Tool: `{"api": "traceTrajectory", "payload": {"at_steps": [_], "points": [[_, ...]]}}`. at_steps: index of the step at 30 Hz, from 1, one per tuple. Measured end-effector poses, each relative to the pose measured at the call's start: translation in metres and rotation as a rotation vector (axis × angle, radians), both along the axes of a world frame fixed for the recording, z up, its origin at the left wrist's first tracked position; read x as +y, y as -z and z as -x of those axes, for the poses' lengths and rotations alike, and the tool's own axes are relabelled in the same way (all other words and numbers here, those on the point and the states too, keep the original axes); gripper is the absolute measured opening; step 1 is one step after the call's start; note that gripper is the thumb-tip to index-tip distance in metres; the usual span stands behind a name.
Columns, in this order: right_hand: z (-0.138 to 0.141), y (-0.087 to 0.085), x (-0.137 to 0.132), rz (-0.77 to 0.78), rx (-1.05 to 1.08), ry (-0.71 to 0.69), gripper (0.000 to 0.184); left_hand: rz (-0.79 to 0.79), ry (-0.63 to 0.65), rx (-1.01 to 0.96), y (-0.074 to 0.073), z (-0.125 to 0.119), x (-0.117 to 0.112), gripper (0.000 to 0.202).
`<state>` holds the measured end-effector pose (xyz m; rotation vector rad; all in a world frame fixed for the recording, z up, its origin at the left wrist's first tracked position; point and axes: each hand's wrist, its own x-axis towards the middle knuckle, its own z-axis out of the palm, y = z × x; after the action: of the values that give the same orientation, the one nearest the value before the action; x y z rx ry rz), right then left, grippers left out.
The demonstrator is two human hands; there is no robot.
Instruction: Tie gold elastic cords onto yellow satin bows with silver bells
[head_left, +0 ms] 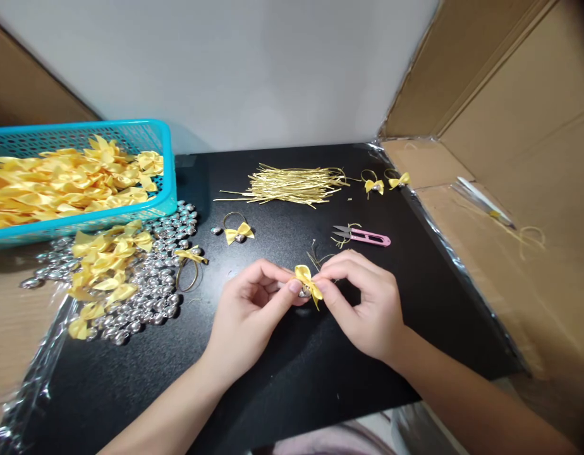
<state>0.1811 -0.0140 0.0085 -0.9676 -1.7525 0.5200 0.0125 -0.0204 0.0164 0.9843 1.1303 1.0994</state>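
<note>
Between my hands, above the black table, is a yellow ribbon bow (302, 274) with a small silver bell (303, 292) at its lower side. My left hand (247, 316) pinches the bow and bell between thumb and fingertips. From the other side, my right hand (368, 306) is closed, its thumb and forefinger pinching the bow's right edge. Thin cord ends (315, 256) stick out just behind the fingers; how they join the bow is hidden. Thread snips (368, 237) with pink handles lie beyond my right hand, beside short cord scraps.
At left, a blue basket (171, 189) holds many yellow bows. Silver bells (162, 297) and loose bows (107, 265) lie before it. Gold cords (292, 185) are piled at the back. Finished-looking bow loops (239, 234) lie about. A white-handled tool (484, 201) rests on cardboard at right.
</note>
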Motion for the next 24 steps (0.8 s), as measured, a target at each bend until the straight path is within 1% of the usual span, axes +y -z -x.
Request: {"api": "traceTrajectory", "payload": {"at_steps": [4,9,13,17,19,22,24], "points": [[-0.0011,-0.0027,0.0001,-0.049,0.025,-0.040,0.012,-0.002,-0.003,-0.010,-0.0003,0.0001,-0.0010,0.020],[-0.0018,-0.0043,0.0006,-0.074,0.037,-0.031,0.012,-0.008,-0.010,-0.049,-0.0005,-0.0001,-0.0009,0.023],[-0.0016,-0.0039,-0.0002,-0.098,-0.003,-0.032,0.011,-0.019,-0.002,-0.119,0.0001,-0.0018,-0.0014,0.020],[-0.0026,-0.0035,-0.0012,-0.076,0.011,-0.083,0.012,-0.010,0.024,-0.132,-0.0004,-0.0036,-0.0013,0.019],[-0.0034,-0.0030,-0.0003,-0.065,0.015,-0.071,0.014,0.001,0.043,-0.129,-0.0011,-0.0035,-0.0009,0.018],[-0.0054,-0.0018,0.0031,-0.080,-0.060,-0.048,0.012,-0.004,0.054,-0.114,-0.0011,-0.0022,-0.0005,0.016],[-0.0076,-0.0010,0.0058,-0.081,-0.130,-0.110,0.012,-0.016,0.052,-0.098,-0.0001,-0.0008,-0.0007,0.017]]}}
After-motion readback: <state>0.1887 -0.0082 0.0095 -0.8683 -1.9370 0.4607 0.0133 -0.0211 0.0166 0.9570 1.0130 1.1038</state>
